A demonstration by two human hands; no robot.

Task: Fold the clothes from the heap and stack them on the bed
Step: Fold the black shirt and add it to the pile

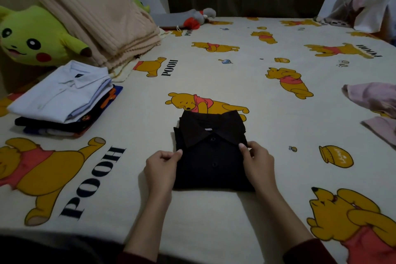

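On the bed [267,139], mid-foreground, we are finding a folded black shirt [211,152] lying flat. The left hand [160,167] is pinching its left edge; the right hand [258,163] is pinching its right edge. A stack [64,98] is sitting far left.

Both forearms reach forward from the bottom edge of the view, bare up to dark red sleeves pushed back near the elbows, and angle slightly inward toward each other. The left hand [161,164] lies knuckles up with its fingers curled and the thumb pressed against the fingertips in a pinch at the folded black shirt's [211,156] left edge. The right hand [258,159] mirrors it, fingers bent and thumb tip forward, pinching the shirt's right edge just below the collar.
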